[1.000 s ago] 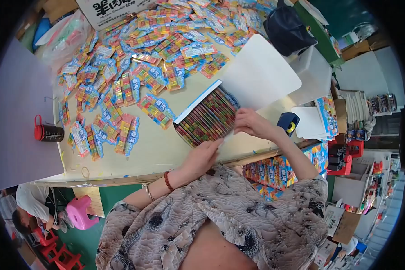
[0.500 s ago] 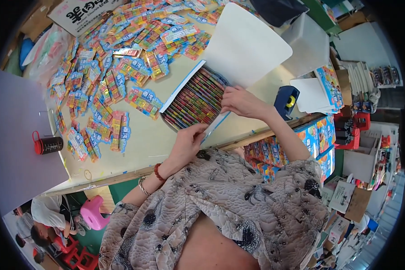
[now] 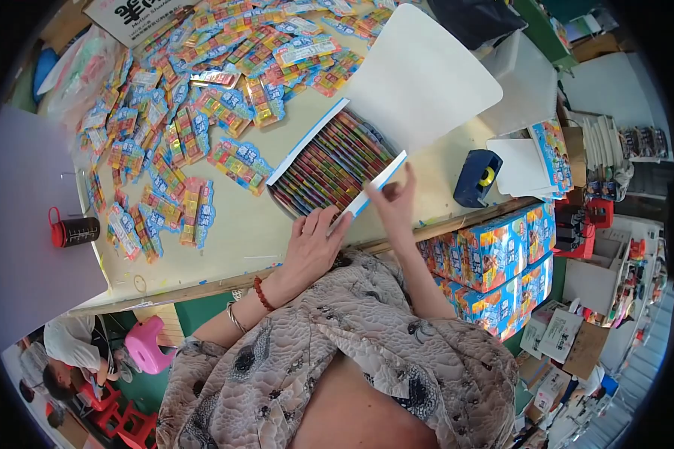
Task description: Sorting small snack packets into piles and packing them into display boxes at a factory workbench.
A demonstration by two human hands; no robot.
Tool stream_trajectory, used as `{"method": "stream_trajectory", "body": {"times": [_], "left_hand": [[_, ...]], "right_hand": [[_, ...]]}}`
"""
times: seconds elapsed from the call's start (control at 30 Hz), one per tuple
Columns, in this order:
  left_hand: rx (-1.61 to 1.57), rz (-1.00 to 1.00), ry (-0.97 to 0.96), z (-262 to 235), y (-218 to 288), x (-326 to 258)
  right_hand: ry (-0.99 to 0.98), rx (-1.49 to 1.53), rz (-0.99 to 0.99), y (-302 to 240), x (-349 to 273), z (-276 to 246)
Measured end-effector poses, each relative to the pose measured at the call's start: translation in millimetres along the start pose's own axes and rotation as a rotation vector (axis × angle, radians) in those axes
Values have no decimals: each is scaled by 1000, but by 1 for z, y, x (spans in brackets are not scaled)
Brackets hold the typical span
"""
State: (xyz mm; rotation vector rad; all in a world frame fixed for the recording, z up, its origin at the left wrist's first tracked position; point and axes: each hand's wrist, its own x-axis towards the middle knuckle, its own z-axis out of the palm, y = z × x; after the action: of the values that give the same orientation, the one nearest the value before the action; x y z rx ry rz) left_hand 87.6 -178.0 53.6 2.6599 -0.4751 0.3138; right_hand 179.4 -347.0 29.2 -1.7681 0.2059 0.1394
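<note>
Plainly, the filled box (image 3: 308,142) lies just beyond my grip

Biggest is the pale table (image 3: 236,224), with its near edge running in front of me. Below that edge, to my right, stands a stack of printed cartons (image 3: 494,254) in blue and orange. Loose candy packs (image 3: 240,161), blue-backed and many-coloured, are scattered over the left and far parts of the table.

On the tabletop, straight ahead of me, sits the box, open side up and set at a slant. Its large white lid (image 3: 427,75) is folded back toward the far right. A dark blue tape dispenser (image 3: 478,178) stands farther right, apart from the box.

My two hands meet the box only along its near side, so the whole opening is on the far side of my fingers. My left hand (image 3: 312,243) rests at the lower end of the blue-edged near flap (image 3: 391,168); I cannot tell whether it pinches the card. My right hand (image 3: 395,206), a little blurred, is loosely spread, thumb at the flap and index finger raised apart by its upper end.

Past the flap, candy packets (image 3: 337,161) fill the box in tight rows. Smallest, a red bead bracelet (image 3: 261,293) circles my left wrist.
</note>
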Motion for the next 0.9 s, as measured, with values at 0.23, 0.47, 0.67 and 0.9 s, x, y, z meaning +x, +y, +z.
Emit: {"method": "stream_trajectory", "body": {"times": [0.23, 0.47, 0.67, 0.9], "left_hand": [[6, 27, -32, 1, -2, 21], [105, -110, 360, -11, -37, 119], [-790, -346, 258, 38, -144, 156], [-1336, -283, 315, 59, -159, 155]], "right_hand": [[-23, -58, -51, -18, 100, -21], [-130, -237, -478, -25, 221, -10], [-166, -396, -816, -43, 229, -2], [-606, -318, -672, -70, 188, -30]]}}
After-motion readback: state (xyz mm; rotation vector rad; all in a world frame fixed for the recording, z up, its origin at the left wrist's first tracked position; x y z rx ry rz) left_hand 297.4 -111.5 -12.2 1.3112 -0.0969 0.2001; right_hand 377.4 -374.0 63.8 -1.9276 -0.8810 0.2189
